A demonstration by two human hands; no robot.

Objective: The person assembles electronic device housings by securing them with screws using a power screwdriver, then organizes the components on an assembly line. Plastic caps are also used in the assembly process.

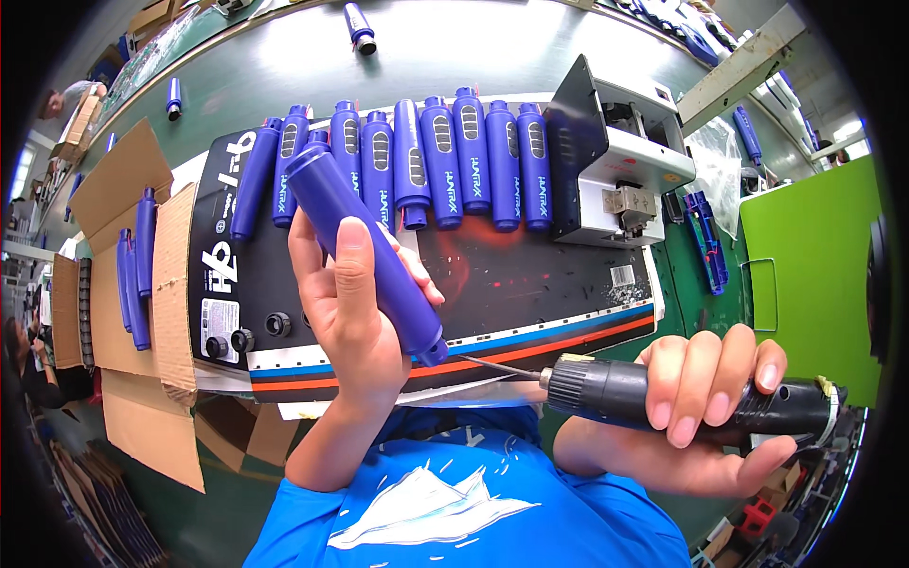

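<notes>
My left hand [346,312] grips a blue cylindrical casing [365,251], held tilted with its lower end toward me. My right hand [705,388] is closed around a black electric screwdriver [625,390], lying sideways. Its thin bit [497,366] points left and meets the casing's lower end. Behind them a row of several matching blue casings [445,161] lies side by side on a black printed board [530,284].
A grey and white benchtop machine [620,156] stands right of the row. An open cardboard box [123,275] with more blue casings sits at the left. Loose casings [360,26] lie on the green table. A green panel [814,256] is at the right.
</notes>
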